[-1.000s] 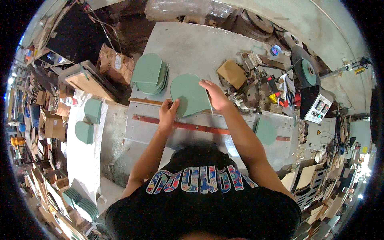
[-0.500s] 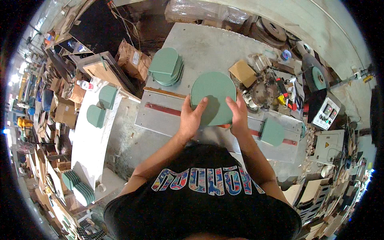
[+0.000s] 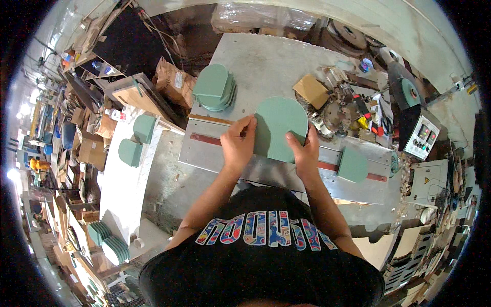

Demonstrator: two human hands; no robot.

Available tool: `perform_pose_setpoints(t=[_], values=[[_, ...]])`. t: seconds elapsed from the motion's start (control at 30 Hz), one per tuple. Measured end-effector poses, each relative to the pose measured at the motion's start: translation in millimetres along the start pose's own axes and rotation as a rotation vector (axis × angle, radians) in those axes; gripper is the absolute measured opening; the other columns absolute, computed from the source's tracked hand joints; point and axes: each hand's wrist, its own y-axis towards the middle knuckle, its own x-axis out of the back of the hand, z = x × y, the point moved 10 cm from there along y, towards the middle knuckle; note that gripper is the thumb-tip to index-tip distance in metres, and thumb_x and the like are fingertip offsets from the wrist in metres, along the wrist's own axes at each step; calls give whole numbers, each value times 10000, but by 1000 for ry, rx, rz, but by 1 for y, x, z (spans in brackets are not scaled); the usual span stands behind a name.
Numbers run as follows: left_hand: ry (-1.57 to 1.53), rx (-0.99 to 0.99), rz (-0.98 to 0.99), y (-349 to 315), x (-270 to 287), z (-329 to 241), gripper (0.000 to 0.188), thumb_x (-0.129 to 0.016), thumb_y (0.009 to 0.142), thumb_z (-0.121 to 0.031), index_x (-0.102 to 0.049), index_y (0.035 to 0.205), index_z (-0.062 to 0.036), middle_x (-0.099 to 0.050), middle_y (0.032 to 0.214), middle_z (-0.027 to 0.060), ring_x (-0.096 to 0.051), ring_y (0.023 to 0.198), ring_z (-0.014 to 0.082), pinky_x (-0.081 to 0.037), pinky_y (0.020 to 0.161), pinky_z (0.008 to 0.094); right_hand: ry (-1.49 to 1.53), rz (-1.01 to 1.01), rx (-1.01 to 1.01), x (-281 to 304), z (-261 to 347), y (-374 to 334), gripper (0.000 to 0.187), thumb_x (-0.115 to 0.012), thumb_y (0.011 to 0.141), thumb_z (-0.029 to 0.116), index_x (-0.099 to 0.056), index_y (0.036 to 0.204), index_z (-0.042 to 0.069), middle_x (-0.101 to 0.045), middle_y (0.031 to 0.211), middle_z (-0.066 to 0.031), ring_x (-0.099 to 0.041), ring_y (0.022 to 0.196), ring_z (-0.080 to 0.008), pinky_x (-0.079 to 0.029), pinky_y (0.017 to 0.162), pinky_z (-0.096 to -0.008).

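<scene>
A flat green board [image 3: 280,130] with a rounded far end is held over the near side of the grey metal worktable [image 3: 255,56]. My right hand [image 3: 306,152] grips its right edge, thumb on top and fingers underneath. At the left edge, my left hand [image 3: 238,143] is closed with curled fingers, its fingertips pinched against the board's rim. To the far left on the table sits a stack of similar green boards [image 3: 211,83]. Another green board [image 3: 353,165] lies right of my right hand, across the red strip [image 3: 327,165] set in the table.
At left, a white side table [image 3: 120,189] carries two green boards [image 3: 131,152] and a row of several more [image 3: 115,249]. A brown cardboard piece [image 3: 311,91], a greasy machine part [image 3: 336,116] and tools clutter the right. Beyond them stand a grinding wheel [image 3: 409,91] and a control box [image 3: 422,135].
My left hand has gone from lying spread with its thumb on the board to a closed pinch at its left edge. The board has shifted slightly right. The view has moved a little.
</scene>
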Motion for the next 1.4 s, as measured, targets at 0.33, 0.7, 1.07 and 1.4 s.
perform_pose_setpoints(t=[0.33, 0.7, 1.07, 1.4], values=[[-198, 67, 77, -12, -2, 30, 202, -694, 1077, -191, -717, 1130, 3, -802, 960, 110, -736, 818, 173, -584, 775, 331, 59, -45, -23, 8, -4, -1, 519, -756, 976, 132, -548, 1431, -6, -666, 1286, -95, -618, 1175, -179, -482, 1051, -354], [-887, 337, 299, -20, -36, 31, 667, -299, 1189, -515, -366, 1660, -47, -562, 1520, 158, -544, 1367, 249, -417, 1175, 396, 21, -70, -182, -8, -21, -6, 576, -785, 973, 233, -549, 1446, 3, -666, 1294, -112, -623, 1189, -233, -504, 1028, -386], [-847, 503, 74, -17, -5, 81, 545, -436, 1162, -507, -597, 1370, -30, -674, 1226, 93, -629, 1052, 184, -496, 924, 365, -430, 56, 519, -57, 48, -9, 371, -731, 939, 104, -646, 1294, 39, -713, 1270, -72, -654, 1154, -227, -482, 1011, -415], [-938, 596, 214, 4, 53, 94, 371, -609, 1125, -246, -618, 1338, 57, -729, 1191, 76, -695, 987, 164, -577, 854, 321, -931, 70, 743, -140, 43, 24, 571, -708, 834, -28, -667, 1394, 79, -621, 1440, -122, -546, 1325, -365, -350, 1167, -516]])
